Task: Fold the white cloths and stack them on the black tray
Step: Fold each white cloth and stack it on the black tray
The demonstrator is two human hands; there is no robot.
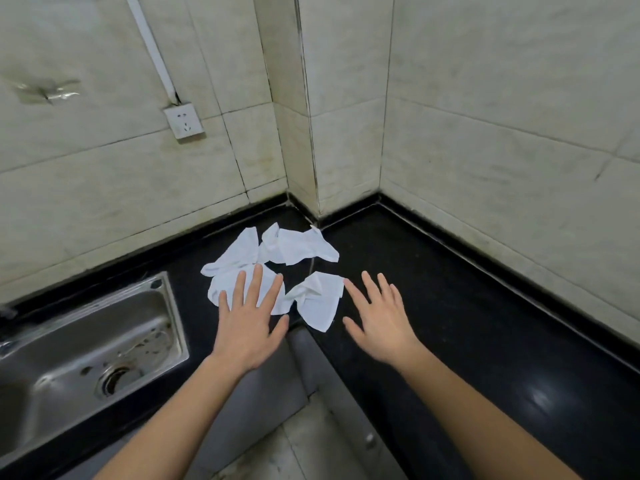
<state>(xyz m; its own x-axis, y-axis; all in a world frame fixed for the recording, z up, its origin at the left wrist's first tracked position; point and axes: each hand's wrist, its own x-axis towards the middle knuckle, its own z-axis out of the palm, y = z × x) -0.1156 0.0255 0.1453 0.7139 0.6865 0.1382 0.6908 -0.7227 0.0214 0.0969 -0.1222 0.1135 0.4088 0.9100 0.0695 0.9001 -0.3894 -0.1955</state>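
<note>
Several crumpled white cloths lie in the corner of a black countertop [450, 306]. One cloth [298, 245] sits farthest back, another [239, 252] to its left, a third [225, 285] under my left fingertips, and a fourth [318, 303] lies between my hands. My left hand [251, 320] is spread flat, its fingers over the near-left cloth. My right hand [379, 315] is spread open to the right of the fourth cloth, its index fingertip at the cloth's edge. Neither hand holds anything. No black tray is visible.
A steel sink [86, 351] is set into the counter at the left. Tiled walls meet in the corner behind the cloths, with a wall socket [183, 121] at upper left. Below the counter's inner corner I see cabinet fronts and floor [301, 427].
</note>
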